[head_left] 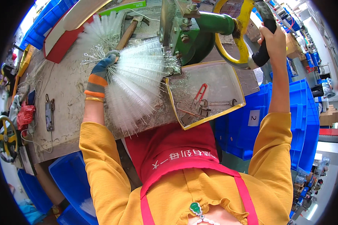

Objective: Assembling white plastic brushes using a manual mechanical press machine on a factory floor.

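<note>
A blue, grey and orange work glove covers my left hand (102, 75), which is closed round the wire ends of a fanned bunch of white-bristled tube brushes (137, 71). The wire loops stick out left of the glove, and the brush tips on the right reach the green hand press (187, 43). My bare right hand (275, 43) grips the black-wrapped part (266, 18) of the press's yellow handwheel (245, 33). Whether the brush tips sit inside the press I cannot tell.
Beside the press, a yellow-edged tray (219, 75) holds red-handled pliers (200, 93), a wrench (223, 102) and metal scraps. A hammer (128, 33) and another brush bunch (101, 32) lie on the worn bench (67, 97). Blue bins (261, 123) stand right; another bin (69, 174) is lower left.
</note>
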The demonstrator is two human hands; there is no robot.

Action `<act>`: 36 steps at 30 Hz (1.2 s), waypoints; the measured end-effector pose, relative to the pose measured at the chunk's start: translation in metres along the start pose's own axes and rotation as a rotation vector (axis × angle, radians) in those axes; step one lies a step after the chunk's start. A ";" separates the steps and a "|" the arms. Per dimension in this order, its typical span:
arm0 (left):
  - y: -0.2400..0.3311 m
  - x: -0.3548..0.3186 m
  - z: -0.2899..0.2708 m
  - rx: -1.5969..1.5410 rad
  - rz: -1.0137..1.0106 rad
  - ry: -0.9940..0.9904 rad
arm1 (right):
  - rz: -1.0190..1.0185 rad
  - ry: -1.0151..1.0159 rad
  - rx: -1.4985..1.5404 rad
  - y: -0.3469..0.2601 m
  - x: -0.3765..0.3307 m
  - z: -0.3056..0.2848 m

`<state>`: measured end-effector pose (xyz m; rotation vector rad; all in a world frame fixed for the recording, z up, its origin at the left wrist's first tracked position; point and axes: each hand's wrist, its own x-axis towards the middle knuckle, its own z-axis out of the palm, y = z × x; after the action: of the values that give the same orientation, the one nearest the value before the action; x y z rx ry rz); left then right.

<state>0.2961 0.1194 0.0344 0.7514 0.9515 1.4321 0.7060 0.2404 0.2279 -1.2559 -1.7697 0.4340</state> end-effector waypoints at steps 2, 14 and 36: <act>-0.001 0.001 -0.006 0.051 -0.007 0.012 | 0.022 -0.027 -0.010 -0.004 0.001 0.002; 0.000 -0.013 0.009 0.036 0.079 0.127 | -0.019 0.253 0.186 0.021 -0.058 0.031; 0.014 -0.023 0.034 -0.032 -0.016 -0.017 | -0.017 0.267 0.267 0.040 -0.061 0.026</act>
<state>0.3214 0.1010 0.0645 0.7297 0.9183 1.4214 0.7123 0.2083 0.1578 -1.0559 -1.4447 0.4536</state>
